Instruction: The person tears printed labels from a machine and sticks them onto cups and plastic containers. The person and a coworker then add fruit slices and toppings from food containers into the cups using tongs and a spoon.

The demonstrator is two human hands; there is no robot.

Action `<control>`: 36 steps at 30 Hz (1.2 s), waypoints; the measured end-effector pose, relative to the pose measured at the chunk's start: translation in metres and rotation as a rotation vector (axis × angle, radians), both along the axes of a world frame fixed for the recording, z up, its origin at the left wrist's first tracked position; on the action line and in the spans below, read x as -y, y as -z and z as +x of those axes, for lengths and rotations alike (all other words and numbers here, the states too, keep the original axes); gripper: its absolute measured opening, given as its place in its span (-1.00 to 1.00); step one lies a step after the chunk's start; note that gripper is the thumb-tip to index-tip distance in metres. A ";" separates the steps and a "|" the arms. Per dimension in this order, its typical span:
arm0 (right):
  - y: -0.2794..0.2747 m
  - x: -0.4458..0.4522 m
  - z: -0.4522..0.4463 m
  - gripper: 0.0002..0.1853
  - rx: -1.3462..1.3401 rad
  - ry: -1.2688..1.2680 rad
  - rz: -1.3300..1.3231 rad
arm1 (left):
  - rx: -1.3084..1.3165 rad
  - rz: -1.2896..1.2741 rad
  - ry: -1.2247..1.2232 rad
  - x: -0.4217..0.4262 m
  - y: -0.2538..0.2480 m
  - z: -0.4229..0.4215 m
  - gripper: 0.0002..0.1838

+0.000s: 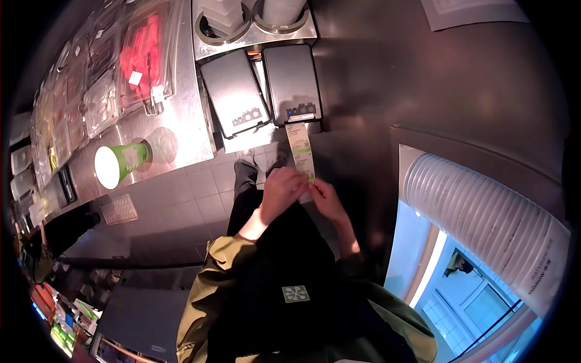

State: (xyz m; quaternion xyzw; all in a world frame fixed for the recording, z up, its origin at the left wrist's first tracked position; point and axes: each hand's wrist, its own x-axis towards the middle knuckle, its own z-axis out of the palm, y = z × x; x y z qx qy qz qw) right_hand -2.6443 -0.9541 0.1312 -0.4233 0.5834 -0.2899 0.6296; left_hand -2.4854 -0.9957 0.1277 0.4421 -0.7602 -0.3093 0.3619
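Note:
A long printed label strip hangs from the front of the right-hand dark printer. Both hands meet at its lower end. My left hand has its fingers pinched on the strip's bottom edge. My right hand pinches the same end from the other side, thumb and finger together. A second printer stands just to the left, its top shining under the light. On the metal counter farther left is a green and white cup, its white end facing the camera.
Lidded clear containers, one with red contents, line the left counter. Cup stacks stand in round holders behind the printers. At right lies a long stack of clear lids. Another person's hand shows at far left.

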 end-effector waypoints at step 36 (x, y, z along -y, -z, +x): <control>0.001 0.058 0.029 -0.34 -0.205 0.155 -0.246 | -0.436 0.708 -0.264 0.045 0.015 -0.001 -0.74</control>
